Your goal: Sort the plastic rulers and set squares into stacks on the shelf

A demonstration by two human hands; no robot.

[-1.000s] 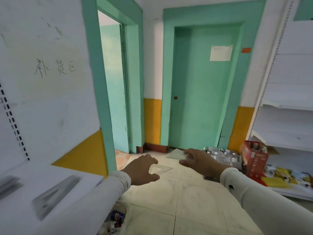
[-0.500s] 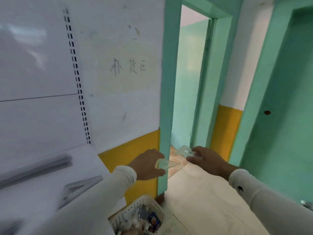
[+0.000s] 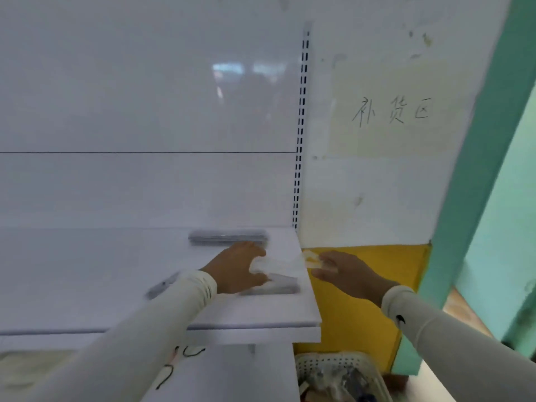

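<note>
My left hand (image 3: 235, 266) is over the white shelf (image 3: 87, 285), near its right end. The grip is curled round a clear plastic set square (image 3: 265, 266) — it's motion-blurred, so the shape is prob. a triangle, but I can't say for sure. It's held just above a grey stack (image 3: 274, 285) of clear pieces lying on the shelf by the right edge; can't tell if the held piece is touching it.

My right hand (image 3: 346, 274) is off the shelf's right end, in front of the yellow wall band (image 3: 377, 262). Its fingers pinch a second clear piece (image 3: 311, 261), also blurred, w/ the corner pointing left toward the shelf edge.

Other stuff on the shelf: a longer grey stack (image 3: 227, 237) at the back, against the rear panel — it looks like rulers. A thin dark strip (image 3: 162, 285) lies left of my left sleeve, partly hidden.

Below the shelf at the right sits a white perforated basket (image 3: 333, 364) w/ mixed items in it, too blurred to id. There's a slotted upright (image 3: 301, 126) at the shelf's right side, handwritten characters (image 3: 391, 111) on the white wall past it, and a green door frame (image 3: 478, 169) at far right.
</note>
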